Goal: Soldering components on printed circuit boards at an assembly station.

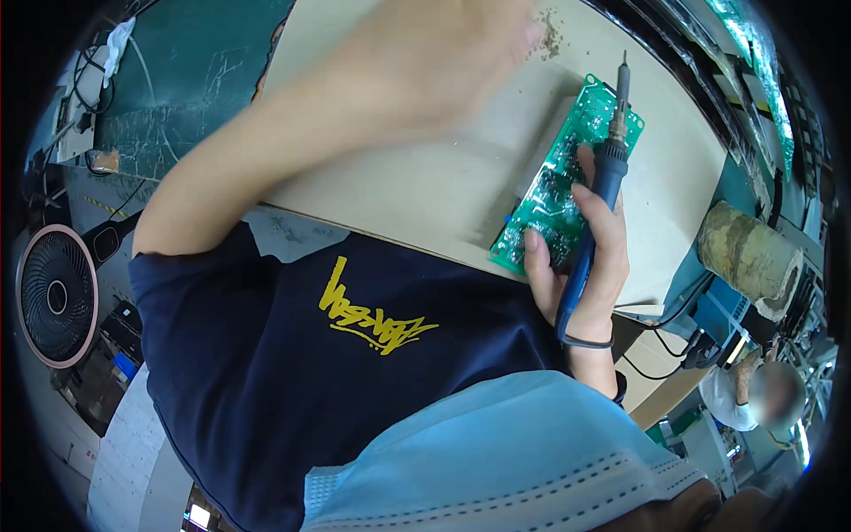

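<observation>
My right hand (589,266) grips a blue-handled soldering iron (610,168), its metal tip pointing up past the far end of a green circuit board (554,191). The fingertips of the same hand also press on the near end of that board, which lies on a tan wooden work board (425,186). My left hand (443,53) reaches across the top of the tan board, blurred, with its fingertips near a small patch of grey crumbs (551,35). Nothing shows in that hand; its fingers are partly cut off by the frame's edge.
A round fan (55,297) stands at the left. A green mat (191,80) with cables lies at the upper left. A brownish stained cylinder (749,253) sits at the right, with black cables below it. Another person (753,395) is at the lower right.
</observation>
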`<action>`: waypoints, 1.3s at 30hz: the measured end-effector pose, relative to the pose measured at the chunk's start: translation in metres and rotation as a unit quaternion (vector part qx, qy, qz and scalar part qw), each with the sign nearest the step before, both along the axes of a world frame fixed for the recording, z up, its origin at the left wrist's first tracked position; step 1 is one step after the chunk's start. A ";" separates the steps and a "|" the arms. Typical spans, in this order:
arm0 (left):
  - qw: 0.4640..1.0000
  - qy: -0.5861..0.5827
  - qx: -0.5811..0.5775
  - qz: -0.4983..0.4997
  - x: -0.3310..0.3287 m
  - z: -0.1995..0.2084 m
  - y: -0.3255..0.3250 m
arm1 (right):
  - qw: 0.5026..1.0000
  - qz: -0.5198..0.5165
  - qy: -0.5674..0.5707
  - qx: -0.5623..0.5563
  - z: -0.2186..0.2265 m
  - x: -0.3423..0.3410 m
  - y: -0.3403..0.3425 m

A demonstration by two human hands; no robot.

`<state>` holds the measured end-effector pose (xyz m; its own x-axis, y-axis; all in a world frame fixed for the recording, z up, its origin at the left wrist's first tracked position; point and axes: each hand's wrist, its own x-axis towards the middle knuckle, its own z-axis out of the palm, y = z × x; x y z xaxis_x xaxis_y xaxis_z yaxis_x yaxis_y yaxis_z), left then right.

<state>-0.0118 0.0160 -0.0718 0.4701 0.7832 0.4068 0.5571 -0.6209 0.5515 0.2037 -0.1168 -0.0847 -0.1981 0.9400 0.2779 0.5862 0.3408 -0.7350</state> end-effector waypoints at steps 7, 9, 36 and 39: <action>0.989 -0.138 -0.038 -0.031 -0.041 -0.017 0.054 | 0.996 -0.055 0.068 0.001 0.019 -0.003 0.018; 0.975 -0.157 -0.144 -0.064 -0.050 -0.018 0.060 | 0.987 -0.086 0.138 -0.005 0.023 -0.008 0.027; 0.976 -0.028 -0.192 -0.104 -0.051 -0.014 0.054 | 0.996 -0.014 0.086 -0.011 0.012 -0.036 0.060; 0.992 -0.037 -0.064 -0.098 -0.048 -0.026 0.051 | 0.996 -0.029 0.067 -0.046 0.016 -0.037 0.058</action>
